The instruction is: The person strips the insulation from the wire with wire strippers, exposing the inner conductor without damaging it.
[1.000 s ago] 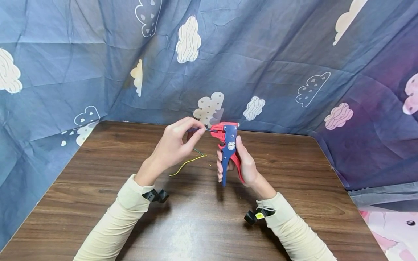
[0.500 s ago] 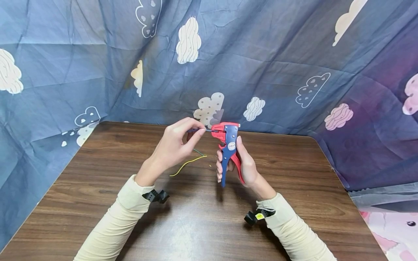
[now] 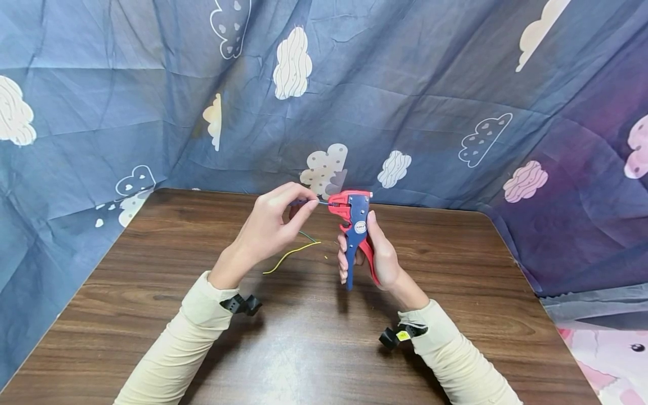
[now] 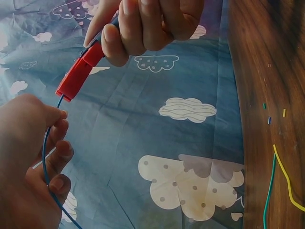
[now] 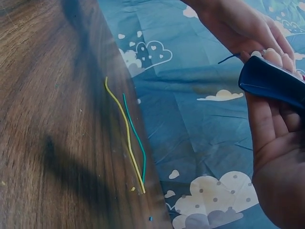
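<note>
Above the table, my right hand (image 3: 383, 256) grips a blue and red wire stripper (image 3: 358, 211) by its handles, upright with its red head toward the left. My left hand (image 3: 268, 225) pinches a thin blue wire (image 4: 45, 162) between thumb and forefinger close to that head. In the left wrist view the wire's upper end meets the tip of the red head (image 4: 78, 74). From there it runs down past my curled fingers. How deep the end sits inside the head is hidden.
A yellow wire (image 3: 289, 256) and a green wire (image 5: 138, 133) lie on the wooden table (image 3: 304, 349), below my hands. Small yellow, green and blue scraps (image 4: 269, 120) are scattered near them. A cloud-printed cloth (image 3: 243, 135) hangs behind the table's far edge.
The wire stripper has shifted very slightly to the right with my right hand's fingers. My left hand stays in place, pinching the blue wire.
</note>
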`<action>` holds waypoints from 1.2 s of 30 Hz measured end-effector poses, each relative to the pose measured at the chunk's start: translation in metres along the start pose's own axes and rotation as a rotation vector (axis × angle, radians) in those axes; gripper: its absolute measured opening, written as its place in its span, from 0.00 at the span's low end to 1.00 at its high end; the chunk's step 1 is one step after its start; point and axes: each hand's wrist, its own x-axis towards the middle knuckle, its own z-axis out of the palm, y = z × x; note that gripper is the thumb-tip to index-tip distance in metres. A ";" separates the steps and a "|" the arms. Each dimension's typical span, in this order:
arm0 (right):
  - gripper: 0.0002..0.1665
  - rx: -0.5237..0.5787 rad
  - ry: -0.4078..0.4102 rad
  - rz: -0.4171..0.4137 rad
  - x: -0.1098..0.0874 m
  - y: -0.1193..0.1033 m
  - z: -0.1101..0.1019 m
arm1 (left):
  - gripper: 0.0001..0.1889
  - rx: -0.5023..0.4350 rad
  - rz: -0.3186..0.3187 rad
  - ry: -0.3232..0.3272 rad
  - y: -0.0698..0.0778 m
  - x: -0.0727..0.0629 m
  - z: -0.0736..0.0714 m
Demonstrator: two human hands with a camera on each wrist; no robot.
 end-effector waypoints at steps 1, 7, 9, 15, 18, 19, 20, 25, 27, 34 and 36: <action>0.48 -0.006 0.002 -0.001 0.000 0.000 0.000 | 0.06 0.000 -0.001 -0.001 0.000 0.000 0.000; 0.49 -0.032 0.031 -0.022 -0.002 -0.001 0.003 | 0.06 0.002 -0.005 -0.004 0.002 -0.001 0.001; 0.49 -0.034 0.050 -0.033 -0.001 0.000 0.005 | 0.05 -0.001 -0.003 -0.003 0.002 -0.001 0.001; 0.48 -0.036 0.138 -0.104 0.001 0.004 0.013 | 0.06 -0.003 0.011 0.002 0.004 0.000 0.002; 0.48 -0.023 0.179 -0.138 0.002 0.007 0.016 | 0.07 -0.001 0.015 0.004 0.004 0.000 0.003; 0.48 -0.012 0.189 -0.144 0.003 0.007 0.016 | 0.08 -0.001 0.017 0.003 0.003 0.000 0.004; 0.48 -0.007 0.193 -0.148 0.003 0.008 0.016 | 0.08 0.000 0.017 0.004 0.003 0.000 0.004; 0.48 0.011 0.168 -0.151 0.003 0.009 0.016 | 0.08 0.008 0.014 0.010 0.004 -0.001 0.003; 0.48 0.010 0.155 -0.155 0.004 0.010 0.015 | 0.08 0.011 0.011 0.012 0.004 -0.001 0.003; 0.50 0.032 0.103 -0.143 0.004 0.010 0.011 | 0.08 0.006 0.005 0.005 0.003 0.000 0.003; 0.51 0.037 0.091 -0.138 0.004 0.010 0.010 | 0.08 0.005 0.005 0.007 0.002 0.000 0.003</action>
